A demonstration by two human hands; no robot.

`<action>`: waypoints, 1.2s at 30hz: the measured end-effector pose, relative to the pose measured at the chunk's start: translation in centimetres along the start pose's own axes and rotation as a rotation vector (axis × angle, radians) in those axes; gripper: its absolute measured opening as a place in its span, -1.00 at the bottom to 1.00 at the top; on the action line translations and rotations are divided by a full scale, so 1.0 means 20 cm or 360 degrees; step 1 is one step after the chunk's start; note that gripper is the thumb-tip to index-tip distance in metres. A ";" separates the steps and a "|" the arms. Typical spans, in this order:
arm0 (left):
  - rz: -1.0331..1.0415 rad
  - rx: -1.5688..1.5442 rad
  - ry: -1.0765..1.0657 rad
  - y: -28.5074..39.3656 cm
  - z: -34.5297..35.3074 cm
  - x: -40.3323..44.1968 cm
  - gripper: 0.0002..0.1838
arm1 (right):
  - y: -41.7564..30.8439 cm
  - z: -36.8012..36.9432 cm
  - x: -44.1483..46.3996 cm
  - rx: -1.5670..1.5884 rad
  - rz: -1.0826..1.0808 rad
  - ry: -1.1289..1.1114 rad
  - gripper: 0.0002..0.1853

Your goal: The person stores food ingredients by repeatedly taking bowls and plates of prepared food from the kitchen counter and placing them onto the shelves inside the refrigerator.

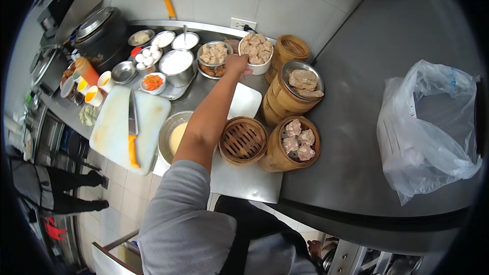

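My left hand [237, 64] reaches across the counter, its fingers closed on the near left rim of a white tub [256, 49] full of pale meat pieces. Beside it is a steel bowl [213, 53] of similar pieces. Low in the view, my right hand [315, 249] hangs near the counter's underside, partly seen, its fingers too unclear to read. Nearer me, a bamboo steamer [243, 140] shows its bare slats, and another steamer [292, 145] holds several meat dumplings. A steel dish of meat slabs [304, 82] rests on stacked steamers.
On a white cutting board [113, 122] lies an orange-handled knife [133, 142]. A bowl of yellow liquid [175, 135] is partly behind my forearm. Bowls of eggs [147, 57] and shredded carrot [152, 82] stand further back. At right is a plastic bag [428, 132]; at left, another person [56, 186].
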State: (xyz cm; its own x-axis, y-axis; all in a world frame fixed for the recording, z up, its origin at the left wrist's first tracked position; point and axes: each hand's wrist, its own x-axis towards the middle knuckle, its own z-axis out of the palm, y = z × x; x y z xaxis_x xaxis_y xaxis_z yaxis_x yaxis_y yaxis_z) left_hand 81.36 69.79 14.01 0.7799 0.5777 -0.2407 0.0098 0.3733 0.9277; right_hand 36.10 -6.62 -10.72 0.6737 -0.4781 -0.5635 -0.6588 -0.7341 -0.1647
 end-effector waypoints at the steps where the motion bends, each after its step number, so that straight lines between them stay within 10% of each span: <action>1: 0.0014 -0.0022 -0.0009 0.05 -0.03 -0.05 -0.77 | 0.06 0.04 0.13 0.0014 -0.0024 -0.0003 -0.50; 5: 0.0109 0.0049 0.0099 0.27 -0.21 -0.34 -0.78 | -0.14 -0.05 0.22 0.0338 -0.0361 0.0398 -0.61; 12: 0.0222 0.0195 0.0219 0.52 -0.61 -1.07 -0.73 | -0.21 -0.30 0.86 -0.0143 -0.0771 -0.0076 -0.43; 16: 0.0286 0.0296 0.0449 0.47 -0.81 -1.53 -0.71 | -0.32 -0.44 0.98 -0.1606 -0.1656 -0.0316 -0.58; 17: 0.0338 0.0242 0.0568 0.44 -0.82 -1.68 -0.78 | -0.27 -0.45 1.00 -0.0862 -0.1521 -0.0341 -0.68; 21: 0.0267 0.0148 0.0829 0.18 -0.89 -2.20 -0.81 | 0.00 -0.19 1.52 -0.0817 -0.1709 -0.0089 -0.59; 25: 0.0279 0.0011 0.1065 -0.18 -0.95 -2.78 -0.78 | -0.12 -0.34 1.41 -0.0419 -0.1152 -0.0560 -0.61; 28: 0.0245 -0.0036 0.1336 -0.41 -0.90 -3.23 -0.79 | -0.14 -0.29 1.42 -0.0377 -0.1036 -0.0679 -0.64; 31: 0.0210 -0.0099 0.1580 -0.66 -0.88 -3.64 -0.80 | -0.22 -0.22 1.58 -0.0422 -0.0973 -0.1517 -0.70; 36: 0.0270 -0.0148 0.1924 -0.98 -0.82 -4.23 -0.81 | -0.41 -0.25 1.29 -0.0941 -0.1443 -0.1385 -0.69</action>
State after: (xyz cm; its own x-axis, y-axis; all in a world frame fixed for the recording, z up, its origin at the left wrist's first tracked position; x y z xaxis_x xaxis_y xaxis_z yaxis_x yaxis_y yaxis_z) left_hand 4.95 25.56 11.54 -0.3167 0.9079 -0.2748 -0.1189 0.2494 0.9611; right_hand 60.48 -15.34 -19.95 0.2181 0.5602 -0.7991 0.2765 -0.8208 -0.4999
